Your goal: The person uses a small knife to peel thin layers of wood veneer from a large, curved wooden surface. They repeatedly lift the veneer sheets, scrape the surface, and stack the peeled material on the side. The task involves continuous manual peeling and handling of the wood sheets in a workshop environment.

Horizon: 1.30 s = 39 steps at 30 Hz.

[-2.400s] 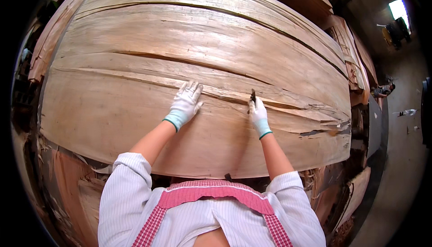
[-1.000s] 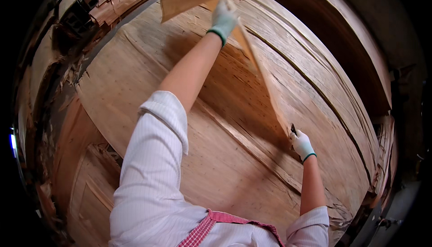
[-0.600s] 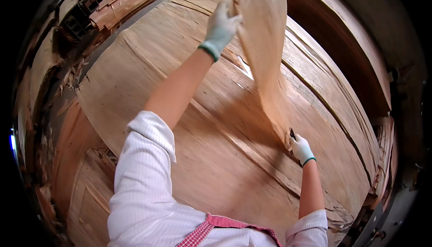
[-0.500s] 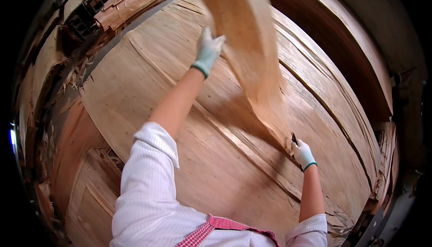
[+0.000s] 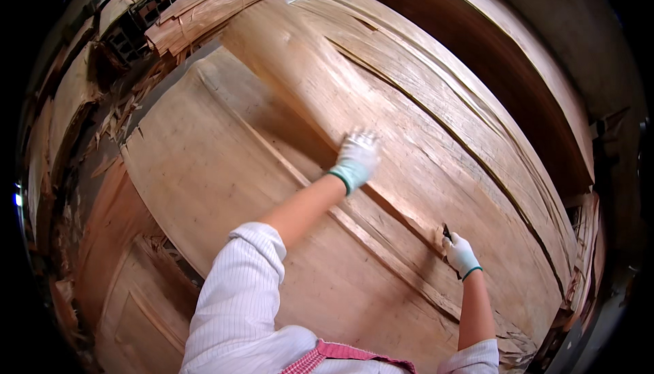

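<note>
Right hand (image 5: 460, 255) nearest, fist closed round small dark blade, tip at strip's near end. Veneer strip (image 5: 327, 88) runs long axis away up-left from blade, lying on veneer stack (image 5: 204, 190). Left hand (image 5: 356, 158) farther along, gloved, blurred; seems flat on strip, grasp unclear.

Left hand (image 5: 355, 157) presses veneer strip (image 5: 306, 81); right hand (image 5: 460, 253) grips blade (image 5: 446, 231).

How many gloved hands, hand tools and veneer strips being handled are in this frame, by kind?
Gloved hands: 2, the left hand pressing on the veneer strip, the right hand gripping the tool
Small dark hand tool: 1
Long veneer strip under the left hand: 1
Total: 4
</note>
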Motion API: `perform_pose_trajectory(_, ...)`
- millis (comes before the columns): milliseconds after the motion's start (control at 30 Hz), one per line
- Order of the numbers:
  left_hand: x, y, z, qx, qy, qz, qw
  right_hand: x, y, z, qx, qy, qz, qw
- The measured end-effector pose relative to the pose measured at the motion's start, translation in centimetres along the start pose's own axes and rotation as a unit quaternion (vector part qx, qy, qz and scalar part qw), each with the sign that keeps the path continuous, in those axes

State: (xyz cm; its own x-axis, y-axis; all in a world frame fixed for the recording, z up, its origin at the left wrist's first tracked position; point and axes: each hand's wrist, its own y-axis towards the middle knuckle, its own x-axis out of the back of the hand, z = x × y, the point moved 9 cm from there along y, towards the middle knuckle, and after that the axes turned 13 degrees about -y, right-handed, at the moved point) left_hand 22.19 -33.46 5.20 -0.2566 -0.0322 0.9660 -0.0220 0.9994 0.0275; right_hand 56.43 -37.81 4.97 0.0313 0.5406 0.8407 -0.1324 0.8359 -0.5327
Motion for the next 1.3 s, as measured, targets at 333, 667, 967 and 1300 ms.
perform_pose_trajectory(333, 1.2, 7.2, 22.9, 0.235, 0.081, 0.063, 0.966, -1.0, 0.9, -3.1, 0.033, 0.041, 0.111, 0.992)
perform_pose_trajectory(667, 3.3, 5.5, 36.3, 0.136, -0.067, -0.225, 0.962, 7.2, 13.3, 30.0, 0.199, -0.229, -0.150, 0.941)
perform_pose_trajectory(967, 3.7, 6.4, 35.3, 0.228, -0.124, -0.185, 0.948, 4.6, 22.4, 59.7, 0.304, -0.136, -0.181, 0.925)
perform_pose_trajectory(1300, 3.4, 5.4, 36.6, 0.126, -0.063, -0.260, 0.955, -1.4, 13.2, 39.5, 0.301, -0.152, -0.150, 0.929)
